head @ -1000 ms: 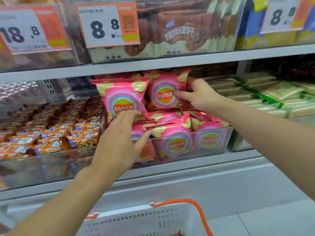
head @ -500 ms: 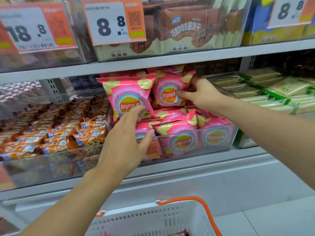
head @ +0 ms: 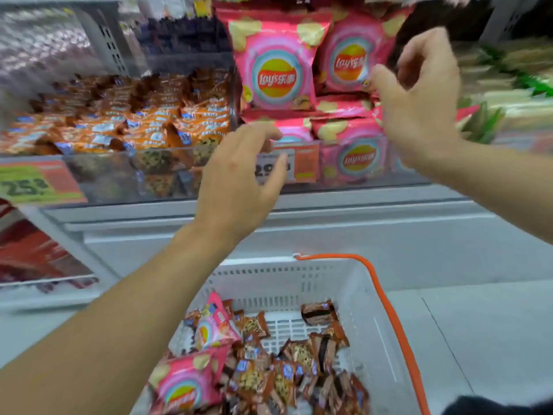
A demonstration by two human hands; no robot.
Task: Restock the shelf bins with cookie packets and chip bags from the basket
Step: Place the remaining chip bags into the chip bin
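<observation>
1. Bare fingers first: left hand [head: 236,178] hangs in front of the chip bin [head: 353,175] w/ fingers loosely curled, holding nothing; its fingertips sit near the bin's price tag [head: 287,164]. Right hand [head: 419,94] is also free, fingers spread and relaxed just beside the upright chip bag at right [head: 350,59]. Whether the thumb touches that bag I can't tell; the frame is motion-blurred.

2. Step in hand, as I judge it: two pink chip bags stand upright at the back of the bin, the left one [head: 276,64] next to its twin, w/ more lying flat below. Both hands look clear of them, so a placement seems done and the next pick is due.

3. Next move calls for reaching down to the white basket [head: 368,298] below. It holds pink chip bags at its left side [head: 185,384] and many brown cookie packets [head: 299,363] loose in a heap. Chips go to the pink bin, cookies prob. to the orange cookie bin [head: 119,124] left of it.

4. In the way: basket's orange handle [head: 392,310] runs along its right rim. Chip bin looks nearly full, so another bag may topple the upright ones. Green packs [head: 514,94] sit in the bin at far right.
</observation>
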